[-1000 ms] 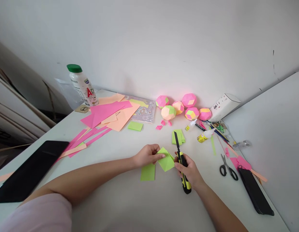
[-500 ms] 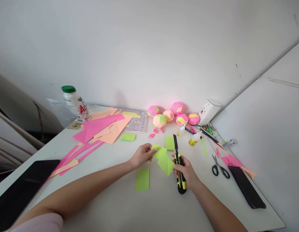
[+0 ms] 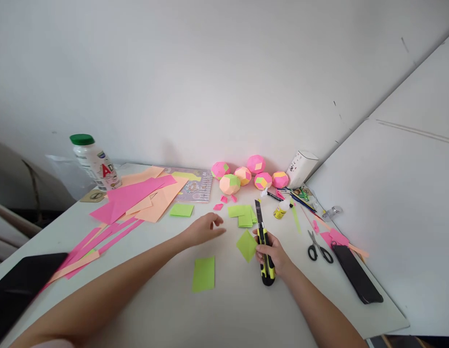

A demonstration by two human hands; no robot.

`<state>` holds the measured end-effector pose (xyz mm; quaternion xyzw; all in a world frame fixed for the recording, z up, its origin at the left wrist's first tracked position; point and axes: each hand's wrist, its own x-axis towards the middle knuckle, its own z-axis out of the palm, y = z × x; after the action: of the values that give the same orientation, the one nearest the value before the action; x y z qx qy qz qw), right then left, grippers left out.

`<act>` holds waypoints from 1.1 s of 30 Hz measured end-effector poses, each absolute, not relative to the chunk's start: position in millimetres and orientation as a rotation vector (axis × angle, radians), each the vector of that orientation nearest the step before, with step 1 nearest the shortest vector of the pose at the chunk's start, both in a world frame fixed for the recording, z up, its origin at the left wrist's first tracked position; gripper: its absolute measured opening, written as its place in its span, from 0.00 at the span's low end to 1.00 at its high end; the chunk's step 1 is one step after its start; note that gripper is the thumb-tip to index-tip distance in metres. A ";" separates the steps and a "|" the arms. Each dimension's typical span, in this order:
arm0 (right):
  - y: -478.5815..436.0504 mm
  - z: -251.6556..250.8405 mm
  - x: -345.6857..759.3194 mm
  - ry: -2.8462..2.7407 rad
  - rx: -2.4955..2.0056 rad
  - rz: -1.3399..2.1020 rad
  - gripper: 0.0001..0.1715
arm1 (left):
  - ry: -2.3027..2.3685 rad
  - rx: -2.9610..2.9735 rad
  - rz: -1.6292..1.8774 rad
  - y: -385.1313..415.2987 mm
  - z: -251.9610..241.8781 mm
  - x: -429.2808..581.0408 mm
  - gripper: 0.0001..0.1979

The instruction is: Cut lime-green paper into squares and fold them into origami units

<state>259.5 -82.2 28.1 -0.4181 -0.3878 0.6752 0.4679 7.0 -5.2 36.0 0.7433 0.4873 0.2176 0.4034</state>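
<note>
Plain lime-green paper (image 3: 246,245), yellow and black cutter (image 3: 261,235)

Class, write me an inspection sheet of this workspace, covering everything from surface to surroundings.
Surface: flat white tabletop, most things toward its back edge.
Work items: green square paper piece and black-and-yellow plastic utility knife, blade exposed, both held; green rectangular paper lying nearby.
Clutter: pink pointed paper sheet, black-handled metal scissors, faceted multicoloured paper balls.
Hands: left hand open, touching nothing; right hand closed around the knife and holding the green piece.
Cables: nothing seen.
Surroundings: plain white wall behind, with dark marks.
</note>
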 end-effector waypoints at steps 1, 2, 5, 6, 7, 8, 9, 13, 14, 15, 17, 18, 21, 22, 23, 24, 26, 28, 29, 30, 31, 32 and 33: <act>-81.8 27.3 259.3 -0.950 -1.034 1.658 0.24 | 1.201 2.024 0.461 -14.3 34.7 -0.1 0.18; -81.4 26.4 258.9 -0.947 -1.044 1.666 0.24 | 1.170 2.140 0.380 -22.8 33.0 -6.0 0.19; -81.0 24.3 257.9 -0.935 -1.062 1.705 0.24 | 1.156 2.316 0.298 -40.5 25.5 -14.4 0.21; -81.0 23.9 257.9 -0.937 -1.064 1.718 0.24 | 1.151 2.331 0.300 -43.1 22.5 -14.6 0.19; -80.9 23.6 258.1 -0.943 -1.063 1.731 0.25 | 1.139 2.340 0.303 -44.2 19.5 -14.1 0.17; -80.7 23.5 258.6 -0.954 -1.060 1.746 0.25 | 1.125 2.344 0.309 -44.1 16.7 -13.2 0.16; -80.4 23.3 259.4 -0.969 -1.057 1.766 0.25 | 1.107 2.350 0.318 -43.0 14.0 -12.2 0.14; -78.9 22.6 263.5 -1.052 -1.036 1.850 0.24 | 1.055 2.389 0.432 -36.4 4.8 -9.5 0.11; -78.7 22.3 264.4 -1.072 -1.032 1.861 0.24 | 1.050 2.400 0.471 -35.3 2.9 -9.2 0.10; -78.6 22.2 265.3 -1.092 -1.029 1.868 0.24 | 1.045 2.411 0.504 -34.6 1.3 -9.0 0.09; -78.8 22.2 266.2 -1.124 -1.029 1.877 0.25 | 1.040 2.429 0.548 -34.2 -1.1 -8.6 0.10; -79.0 22.5 266.4 -1.133 -1.032 1.880 0.25 | 1.039 2.437 0.558 -34.3 -1.9 -8.4 0.10; -80.0 23.7 266.0 -1.137 -1.050 1.874 0.25 | 1.044 2.456 0.581 -34.8 -2.8 -8.1 0.10; -80.3 24.1 265.7 -1.135 -1.058 1.870 0.25 | 1.048 2.458 0.589 -34.8 -2.9 -8.0 0.10; -80.4 24.3 265.4 -1.135 -1.066 1.868 0.25 | 1.051 2.454 0.599 -34.7 -2.8 -8.0 0.11; -80.5 24.5 265.3 -1.136 -1.071 1.866 0.25 | 1.054 2.444 0.611 -34.4 -2.7 -8.0 0.11; -80.2 24.3 265.3 -1.140 -1.073 1.865 0.26 | 1.054 2.407 0.635 -33.4 -2.6 -8.1 0.11; -79.6 23.8 265.8 -1.140 -1.074 1.872 0.26 | 1.058 2.338 0.671 -31.9 -2.4 -8.4 0.12; -79.3 23.6 266.2 -1.137 -1.073 1.878 0.26 | 1.069 2.292 0.691 -30.9 -2.1 -8.7 0.12; -79.1 23.4 266.5 -1.136 -1.070 1.882 0.25 | 1.082 2.243 0.706 -29.8 -1.6 -9.3 0.13; -78.9 23.4 266.8 -1.136 -1.069 1.886 0.25 | 1.094 2.195 0.714 -28.5 -0.7 -10.1 0.13; -78.9 23.5 267.1 -1.137 -1.069 1.887 0.25 | 1.100 2.150 0.709 -27.0 0.8 -11.4 0.13; -79.0 23.6 267.3 -1.139 -1.070 1.886 0.25 | 1.095 2.115 0.691 -25.6 3.0 -13.0 0.12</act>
<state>267.3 -79.0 23.6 -0.4110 -0.4375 0.7243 0.3391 -13.0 -25.6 3.0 0.8067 0.4175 0.2634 0.3248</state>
